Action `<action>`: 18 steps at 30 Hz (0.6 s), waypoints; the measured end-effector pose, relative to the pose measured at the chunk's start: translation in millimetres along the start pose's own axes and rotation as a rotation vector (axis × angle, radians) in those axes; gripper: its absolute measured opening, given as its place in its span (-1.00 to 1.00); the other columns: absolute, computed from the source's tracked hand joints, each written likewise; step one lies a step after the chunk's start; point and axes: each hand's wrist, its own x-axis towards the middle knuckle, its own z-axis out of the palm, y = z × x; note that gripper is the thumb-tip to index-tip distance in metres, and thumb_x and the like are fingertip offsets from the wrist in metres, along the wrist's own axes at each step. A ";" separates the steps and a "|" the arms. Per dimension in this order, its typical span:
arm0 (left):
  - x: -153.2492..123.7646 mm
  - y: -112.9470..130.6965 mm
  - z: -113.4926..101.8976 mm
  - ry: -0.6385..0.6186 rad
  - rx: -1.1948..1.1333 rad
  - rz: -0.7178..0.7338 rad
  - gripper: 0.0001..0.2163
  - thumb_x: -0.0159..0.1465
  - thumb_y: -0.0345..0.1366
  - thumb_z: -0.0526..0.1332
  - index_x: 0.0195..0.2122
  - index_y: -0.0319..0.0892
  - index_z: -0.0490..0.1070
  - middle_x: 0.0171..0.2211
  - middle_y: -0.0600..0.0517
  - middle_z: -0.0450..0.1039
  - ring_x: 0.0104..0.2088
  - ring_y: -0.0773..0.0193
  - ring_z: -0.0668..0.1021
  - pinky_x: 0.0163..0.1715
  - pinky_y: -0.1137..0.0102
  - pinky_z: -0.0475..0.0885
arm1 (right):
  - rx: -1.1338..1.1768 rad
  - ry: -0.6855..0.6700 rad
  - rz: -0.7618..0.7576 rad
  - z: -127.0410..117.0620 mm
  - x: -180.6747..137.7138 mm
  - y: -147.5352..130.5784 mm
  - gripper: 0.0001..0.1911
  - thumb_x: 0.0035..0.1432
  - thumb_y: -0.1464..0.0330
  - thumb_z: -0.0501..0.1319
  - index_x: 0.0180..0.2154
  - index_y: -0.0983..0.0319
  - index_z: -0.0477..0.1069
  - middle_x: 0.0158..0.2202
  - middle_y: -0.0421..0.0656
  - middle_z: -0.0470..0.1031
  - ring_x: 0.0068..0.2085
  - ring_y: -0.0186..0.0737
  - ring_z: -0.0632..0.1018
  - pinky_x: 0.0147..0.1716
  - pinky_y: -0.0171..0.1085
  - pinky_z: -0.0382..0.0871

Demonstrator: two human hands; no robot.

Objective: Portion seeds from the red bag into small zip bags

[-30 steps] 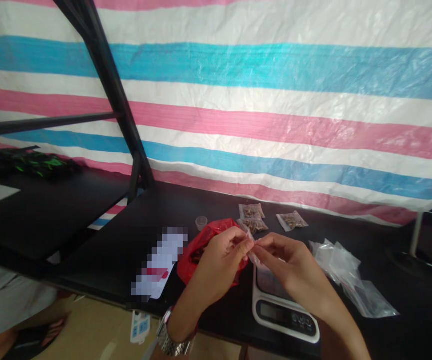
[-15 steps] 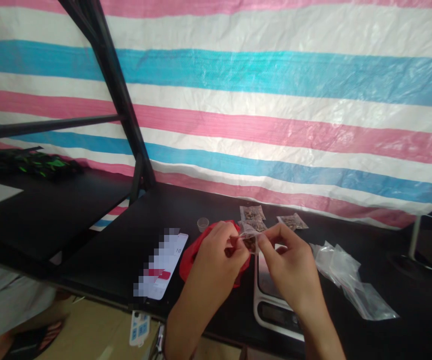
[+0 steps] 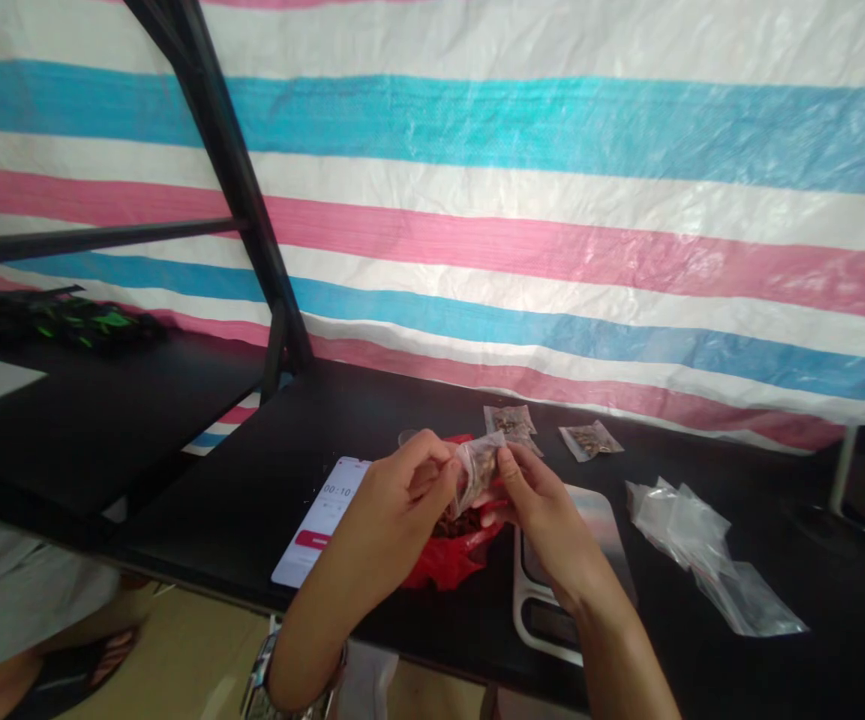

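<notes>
Both my hands pinch a small clear packet (image 3: pixel 477 466) with brown bits inside, held above a red plastic bag (image 3: pixel 451 555) on the black table (image 3: pixel 252 480). My left hand (image 3: pixel 402 500) grips the packet's left edge. My right hand (image 3: pixel 533 505) grips its right edge. A white digital scale (image 3: pixel 604 520) lies just right of the red bag, partly under my right wrist. Behind my hands lie filled packets (image 3: pixel 511 422) and another filled packet (image 3: pixel 589 439).
A phone (image 3: pixel 319 520) with a lit timer screen lies left of the red bag. A heap of empty clear bags (image 3: pixel 694 545) sits at the right. A black metal frame post (image 3: pixel 241 200) rises at the left. A striped tarpaulin (image 3: pixel 552 200) hangs behind the table.
My hands have shifted left with the packet, from over the scale to over the red bag, and turned it more upright. The view has also shifted a little.
</notes>
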 end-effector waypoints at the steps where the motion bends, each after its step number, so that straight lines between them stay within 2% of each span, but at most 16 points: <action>1: 0.8 -3.9 -3.0 -0.008 0.037 -0.001 -0.82 0.44 -0.16 0.19 -0.29 -0.07 0.45 -0.43 0.12 0.57 -0.39 0.26 0.64 -0.38 0.44 0.46 | 0.033 -0.001 -0.006 0.3 1.1 -0.3 -0.47 0.31 -0.12 0.24 0.01 0.17 0.49 -0.22 -0.10 0.69 -0.30 -0.10 0.68 -0.38 -0.22 0.60; 3: 2.7 -13.2 -9.7 -0.006 0.149 0.007 -0.82 0.46 -0.18 0.18 -0.25 -0.07 0.50 -0.33 0.07 0.64 -0.29 0.21 0.67 -0.26 0.39 0.51 | 0.033 0.030 -0.053 -0.6 3.7 -1.3 -0.54 0.26 -0.06 0.30 -0.03 0.14 0.51 -0.17 -0.10 0.70 -0.23 -0.09 0.70 -0.31 -0.22 0.62; 6: 5.3 -27.2 -16.7 0.008 0.369 0.024 -0.80 0.46 -0.28 0.14 -0.24 -0.08 0.56 -0.19 -0.02 0.67 -0.17 0.13 0.67 -0.09 0.28 0.51 | -0.083 0.118 -0.125 -3.2 8.8 0.8 -0.59 0.22 0.02 0.33 -0.05 0.14 0.52 -0.11 -0.06 0.71 -0.12 -0.02 0.71 -0.18 -0.16 0.62; 9: 6.1 -35.6 -13.1 0.042 0.484 0.012 -0.77 0.47 -0.34 0.10 -0.11 -0.12 0.59 -0.07 -0.11 0.67 -0.06 0.05 0.67 0.03 0.16 0.52 | -0.222 0.177 -0.146 -2.2 12.3 4.5 -0.58 0.20 0.07 0.33 -0.02 0.18 0.53 -0.09 0.00 0.71 -0.11 0.03 0.71 -0.09 -0.08 0.60; 12: 4.8 -36.4 -1.1 0.039 0.434 0.031 -0.70 0.48 -0.34 0.12 0.16 -0.14 0.52 0.18 -0.16 0.61 0.18 0.03 0.62 0.25 0.10 0.45 | -0.292 0.142 -0.178 2.8 10.2 2.2 -0.62 0.23 0.12 0.31 -0.01 0.18 0.56 -0.09 -0.02 0.72 -0.13 0.01 0.71 -0.04 -0.06 0.59; 14: 3.7 -34.0 5.4 -0.009 0.380 0.038 -0.64 0.49 -0.33 0.12 0.27 -0.14 0.46 0.27 -0.16 0.56 0.27 0.05 0.58 0.32 0.11 0.42 | -0.325 0.113 -0.216 5.9 6.1 -3.0 -0.67 0.23 0.17 0.31 -0.02 0.16 0.59 -0.05 -0.04 0.72 -0.11 -0.01 0.71 -0.03 -0.08 0.58; 18: 3.3 -28.3 4.3 -0.094 0.331 0.025 -0.64 0.52 -0.35 0.06 0.24 -0.10 0.51 0.22 -0.11 0.61 0.21 0.09 0.63 0.27 0.17 0.45 | -0.344 0.058 -0.233 8.3 -2.1 -13.3 -0.66 0.23 0.23 0.32 0.03 0.11 0.61 0.05 -0.06 0.71 -0.07 -0.03 0.72 -0.07 -0.14 0.59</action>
